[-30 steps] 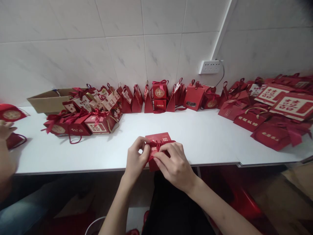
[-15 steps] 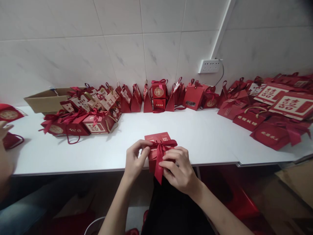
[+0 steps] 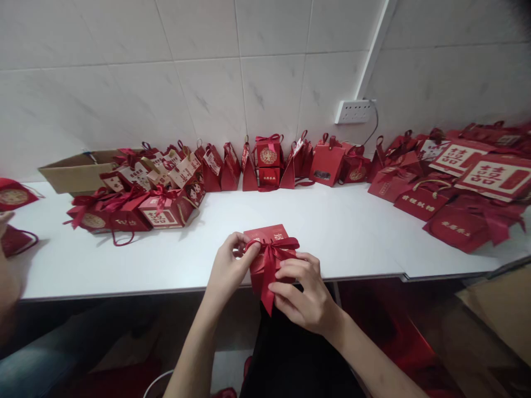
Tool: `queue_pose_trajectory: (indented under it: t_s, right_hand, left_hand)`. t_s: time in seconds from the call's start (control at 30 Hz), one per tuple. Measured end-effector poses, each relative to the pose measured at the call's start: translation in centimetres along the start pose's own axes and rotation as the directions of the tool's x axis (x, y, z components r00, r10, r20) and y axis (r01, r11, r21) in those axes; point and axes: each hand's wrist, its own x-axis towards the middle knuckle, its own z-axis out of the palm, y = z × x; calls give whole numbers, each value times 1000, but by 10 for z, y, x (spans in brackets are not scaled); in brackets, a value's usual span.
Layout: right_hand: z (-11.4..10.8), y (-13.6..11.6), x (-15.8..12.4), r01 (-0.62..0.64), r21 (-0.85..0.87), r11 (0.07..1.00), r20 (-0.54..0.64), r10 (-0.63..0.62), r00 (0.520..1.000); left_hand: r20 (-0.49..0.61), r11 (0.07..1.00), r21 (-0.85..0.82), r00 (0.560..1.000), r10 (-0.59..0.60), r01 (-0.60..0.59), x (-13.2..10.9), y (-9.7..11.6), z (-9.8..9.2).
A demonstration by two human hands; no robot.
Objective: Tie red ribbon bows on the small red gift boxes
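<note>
A small red gift box [image 3: 261, 229] with gold characters sits at the front edge of the white table [image 3: 340, 232]. Across its top lies a dark red ribbon [image 3: 270, 271] tied in a bow, one tail hanging down the front. My left hand [image 3: 232, 262] pinches the bow's left loop between thumb and fingers. On the other side, my right hand [image 3: 305, 290] has its curled fingers closed on the hanging ribbon tail, below the right loop. The palm-side of both hands is partly hidden.
Red gift boxes [image 3: 269, 152] line the tiled wall, with more clustered at left [image 3: 166, 213] and piled at right [image 3: 493, 177]. A brown open carton [image 3: 74, 171] stands back left. Another person's hand [image 3: 7, 265] shows at the left edge. A power strip [image 3: 353, 112] hangs on the wall.
Both hands stay on the ribbon. The right hand has shifted slightly down with the tail; the view has moved a little.
</note>
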Motion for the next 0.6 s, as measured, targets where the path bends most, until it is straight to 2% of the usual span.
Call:
queue_pose_trajectory:
  t_s: [0.23,0.33,0.4,0.43,0.5,0.53,0.6]
  right_hand:
    - [-6,-4,-3,-34,10,999,18,33,999]
    - [-13,-6,-4,-66,93,993,15,65,998]
    - [-19,-4,-6,-150,183,972,-22,156,987]
    - [-22,-2,-8,-219,215,952,-48,234,971]
    - [-26,2,-9,-394,230,890,-90,423,902]
    - [-27,4,-9,-489,225,843,-83,517,852]
    - [-28,8,-9,-667,218,713,22,680,733]
  left_hand:
    - [-27,990,119,996,80,-76,0,2,-1]
    - [-51,977,160,987,154,-144,3,2,0]
    - [-42,962,194,978,204,-192,4,2,1]
    - [-31,956,207,975,219,-208,4,2,1]
    - [1,952,211,974,226,-221,5,3,1]
    - [14,954,200,974,225,-223,5,4,1]
    - [24,959,170,974,225,-226,6,6,0]
